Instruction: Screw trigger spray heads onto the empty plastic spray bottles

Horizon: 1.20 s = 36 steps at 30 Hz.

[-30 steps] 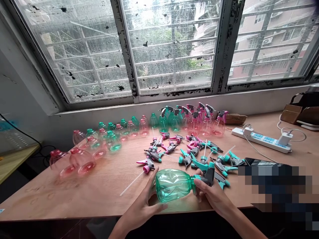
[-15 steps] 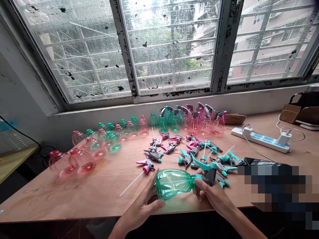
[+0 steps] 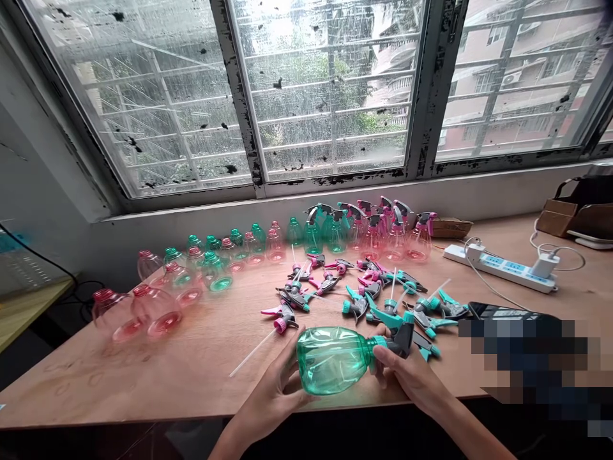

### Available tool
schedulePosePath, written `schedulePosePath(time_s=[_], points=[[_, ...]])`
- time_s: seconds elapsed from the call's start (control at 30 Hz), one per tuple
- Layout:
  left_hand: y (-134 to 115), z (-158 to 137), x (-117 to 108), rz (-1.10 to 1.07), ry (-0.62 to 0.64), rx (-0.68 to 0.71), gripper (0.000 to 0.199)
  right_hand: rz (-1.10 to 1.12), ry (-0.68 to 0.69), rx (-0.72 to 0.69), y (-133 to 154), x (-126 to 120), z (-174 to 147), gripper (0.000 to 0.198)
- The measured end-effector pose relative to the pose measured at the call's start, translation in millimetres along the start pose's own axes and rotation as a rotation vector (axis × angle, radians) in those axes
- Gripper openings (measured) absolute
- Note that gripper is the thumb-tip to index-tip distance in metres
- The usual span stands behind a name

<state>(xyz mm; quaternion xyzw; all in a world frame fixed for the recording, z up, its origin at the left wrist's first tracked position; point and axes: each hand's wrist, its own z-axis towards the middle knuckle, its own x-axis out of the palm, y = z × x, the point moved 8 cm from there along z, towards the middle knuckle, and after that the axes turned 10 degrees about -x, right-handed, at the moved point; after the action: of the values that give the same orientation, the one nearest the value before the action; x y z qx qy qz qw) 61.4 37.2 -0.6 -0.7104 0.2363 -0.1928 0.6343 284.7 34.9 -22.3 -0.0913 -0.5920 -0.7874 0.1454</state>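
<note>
While the left hand (image 3: 276, 388) cups the base of the green bottle (image 3: 332, 361) at lower centre, whether pressing I cannot tell, this bottle has rolled slightly since half a second ago. Further right, the right hand (image 3: 410, 374) is closed on the spray head (image 3: 403, 340) at its neck, so turning seems in progress

Green and pink over a reddish-tan tabletop (image 3: 191, 367)

The held bottle (image 3: 332, 361) is see-through green, patterned with pale, angular highlights; its spray head (image 3: 401, 338) pairs dark grey with turquoise. Loose sprayers come in grey and pink (image 3: 282, 314) or grey and turquoise (image 3: 357, 305), with whitish tubes (image 3: 253, 353). Clear pink bottles (image 3: 157, 311) mix with clear green bottles (image 3: 217, 273). The power strip (image 3: 510, 271) is white with blue panels, the box (image 3: 558, 216) brown, and the grey window frame (image 3: 431, 102) is blotched irregularly with black.
</note>
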Motion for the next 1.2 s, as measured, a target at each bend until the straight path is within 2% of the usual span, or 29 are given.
schedulePosePath(time_s=[0.17,0.33,0.5,0.8,1.0,1.2], points=[[-4.8,-1.0,1.0,0.068,-0.01,0.017,0.088,-0.045,0.023,-0.015,2.3,1.9,0.6,0.04],[-0.3,-3.3,-0.9,0.035,0.026,0.004,0.104,-0.071,0.036,-0.008,2.0,2.4,-0.1,0.039],[2.1,-4.0,-1.6,0.061,0.032,-0.014,0.086,-0.074,0.019,-0.012,4.5,3.5,-0.1,0.042],[-5.3,-4.0,2.1,0.022,0.031,0.05,0.1,-0.086,0.003,-0.024,2.4,2.2,0.9,0.039],[-5.5,-4.1,2.3,0.018,0.049,-0.008,0.085,-0.095,-0.026,-0.062,3.6,2.0,2.0,0.039],[-5.2,-5.4,2.6,0.064,0.007,0.042,0.093,-0.127,-0.013,-0.043,2.5,1.3,1.8,0.037]])
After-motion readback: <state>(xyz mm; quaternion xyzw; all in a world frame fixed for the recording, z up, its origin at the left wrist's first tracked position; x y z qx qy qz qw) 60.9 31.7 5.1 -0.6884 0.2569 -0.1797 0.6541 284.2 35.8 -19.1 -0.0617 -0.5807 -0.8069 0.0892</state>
